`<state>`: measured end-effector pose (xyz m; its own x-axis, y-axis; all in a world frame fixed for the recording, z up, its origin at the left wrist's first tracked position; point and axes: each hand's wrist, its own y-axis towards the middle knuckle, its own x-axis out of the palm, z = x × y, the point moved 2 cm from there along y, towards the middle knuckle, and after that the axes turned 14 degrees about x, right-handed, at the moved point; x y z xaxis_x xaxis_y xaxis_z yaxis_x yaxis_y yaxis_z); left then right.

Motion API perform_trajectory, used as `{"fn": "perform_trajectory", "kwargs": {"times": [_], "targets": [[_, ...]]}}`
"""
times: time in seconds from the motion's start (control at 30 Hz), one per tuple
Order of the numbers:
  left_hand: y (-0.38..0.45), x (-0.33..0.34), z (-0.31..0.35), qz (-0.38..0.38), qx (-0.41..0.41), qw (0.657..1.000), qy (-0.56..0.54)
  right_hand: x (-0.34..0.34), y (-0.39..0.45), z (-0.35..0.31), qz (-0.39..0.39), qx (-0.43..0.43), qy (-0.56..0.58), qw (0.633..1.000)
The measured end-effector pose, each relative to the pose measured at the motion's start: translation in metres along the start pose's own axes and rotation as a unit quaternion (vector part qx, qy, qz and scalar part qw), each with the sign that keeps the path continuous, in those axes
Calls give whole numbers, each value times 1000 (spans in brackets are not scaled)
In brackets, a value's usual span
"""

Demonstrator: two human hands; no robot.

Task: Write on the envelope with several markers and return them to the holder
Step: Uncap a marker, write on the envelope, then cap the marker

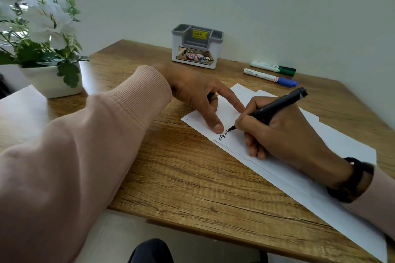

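Observation:
A long white envelope (299,175) lies slanted across the wooden table (181,177). My right hand (284,132) grips a black marker (275,107), its tip touching the envelope beside a short line of black writing (222,135). My left hand (198,96) presses the envelope's far end down with thumb and forefinger; something small and dark shows inside its curled fingers. A green-capped marker (273,67) and a blue-capped marker (270,77) lie side by side behind the envelope. The white and grey holder (197,46) stands at the table's back edge with no markers in it.
A white pot of white flowers (42,49) stands at the table's left corner. Walls close off the back and the right side. A dark strap is on my right wrist (352,179).

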<state>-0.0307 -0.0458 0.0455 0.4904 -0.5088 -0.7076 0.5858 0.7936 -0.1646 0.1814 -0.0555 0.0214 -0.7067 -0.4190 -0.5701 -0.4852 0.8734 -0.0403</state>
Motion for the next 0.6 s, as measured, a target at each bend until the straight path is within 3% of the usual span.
{"fn": "perform_trajectory", "kwargs": {"times": [0.6], "targets": [[1, -1, 0, -4, 5, 1000, 6, 0, 5, 4, 9, 1, 8, 1000]]}}
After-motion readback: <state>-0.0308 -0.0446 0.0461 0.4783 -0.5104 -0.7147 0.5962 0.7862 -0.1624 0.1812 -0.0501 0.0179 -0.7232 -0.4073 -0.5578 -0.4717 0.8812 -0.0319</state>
